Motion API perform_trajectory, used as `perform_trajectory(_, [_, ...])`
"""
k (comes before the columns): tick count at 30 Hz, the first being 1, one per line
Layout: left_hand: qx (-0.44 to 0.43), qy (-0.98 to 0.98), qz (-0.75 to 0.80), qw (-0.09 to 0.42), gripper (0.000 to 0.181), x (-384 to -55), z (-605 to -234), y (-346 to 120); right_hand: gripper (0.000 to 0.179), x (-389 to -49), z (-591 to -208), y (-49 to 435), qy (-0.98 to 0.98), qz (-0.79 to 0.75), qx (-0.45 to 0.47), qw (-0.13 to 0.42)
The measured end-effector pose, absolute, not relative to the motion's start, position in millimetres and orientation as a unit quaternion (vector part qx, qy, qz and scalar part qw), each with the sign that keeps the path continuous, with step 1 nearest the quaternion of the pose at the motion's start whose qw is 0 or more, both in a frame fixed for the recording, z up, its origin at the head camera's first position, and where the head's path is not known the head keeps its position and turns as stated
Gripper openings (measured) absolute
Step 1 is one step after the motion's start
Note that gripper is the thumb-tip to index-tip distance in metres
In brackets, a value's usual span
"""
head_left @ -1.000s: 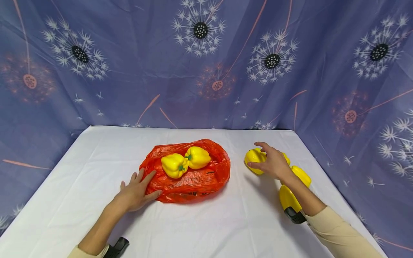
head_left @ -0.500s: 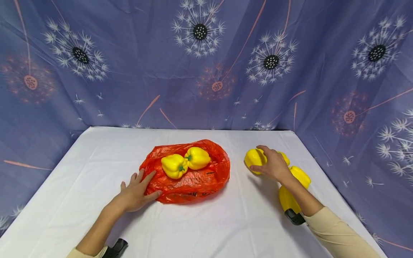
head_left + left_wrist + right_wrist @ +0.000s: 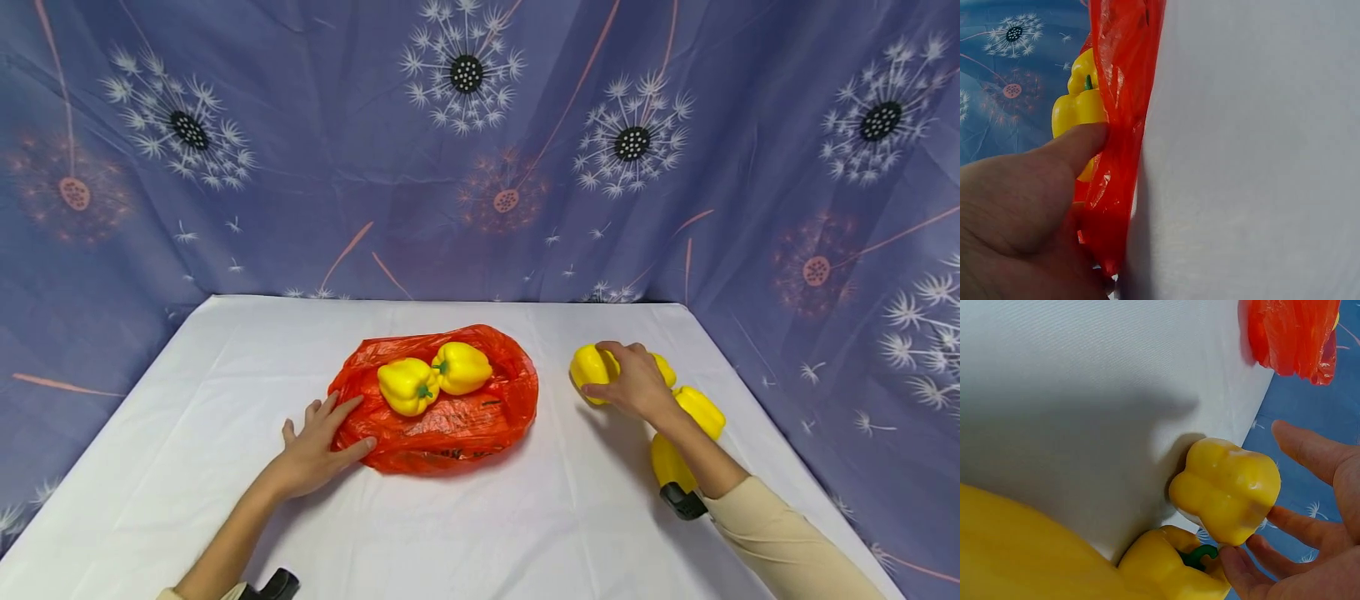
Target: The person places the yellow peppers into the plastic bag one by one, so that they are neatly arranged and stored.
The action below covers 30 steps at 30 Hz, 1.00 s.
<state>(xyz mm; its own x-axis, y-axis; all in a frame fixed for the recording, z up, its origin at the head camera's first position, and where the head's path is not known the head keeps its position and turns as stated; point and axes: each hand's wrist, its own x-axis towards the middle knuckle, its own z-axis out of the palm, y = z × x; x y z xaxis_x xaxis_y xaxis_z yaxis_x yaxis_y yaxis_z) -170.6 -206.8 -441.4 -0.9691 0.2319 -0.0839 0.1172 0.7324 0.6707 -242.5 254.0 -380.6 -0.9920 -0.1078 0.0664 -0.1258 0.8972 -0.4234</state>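
My left hand (image 3: 315, 450) rests with spread fingers on the left end of a red plastic bag (image 3: 450, 425). In the left wrist view the thumb (image 3: 1088, 140) lies along the bag's rim. Two yellow bell peppers (image 3: 407, 387) with green stems are inside the bag. My right hand (image 3: 637, 383) is at another yellow bell pepper (image 3: 1229, 487) right of the bag. Several fingertips come right up to this pepper's side in the right wrist view, while the thumb (image 3: 1300, 444) stands apart from it.
More yellow peppers (image 3: 702, 411) lie under and beside my right forearm, partly hidden. One with a curled green stem (image 3: 1200, 555) is close below the right hand's pepper. A white cloth (image 3: 480, 533) covers the table, with a blue dandelion-print curtain (image 3: 337, 167) behind.
My right hand has shifted slightly, bringing its index finger down closer to the pepper. The left hand stays on the bag, and the peppers keep their places.
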Motion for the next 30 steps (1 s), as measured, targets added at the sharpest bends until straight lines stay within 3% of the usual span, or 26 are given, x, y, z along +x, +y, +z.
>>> perform_trajectory(11, [0.091, 0.921, 0.364, 0.106, 0.086, -172, -439, -208, 0.073, -243, -378, 254, -0.974, 0.218, 0.058, 0.011])
perform_trajectory(30, [0.044, 0.931, 0.363, -0.013, 0.074, -177, -426, -207, 0.074, -247, -375, 251, -0.974, 0.221, 0.057, 0.001])
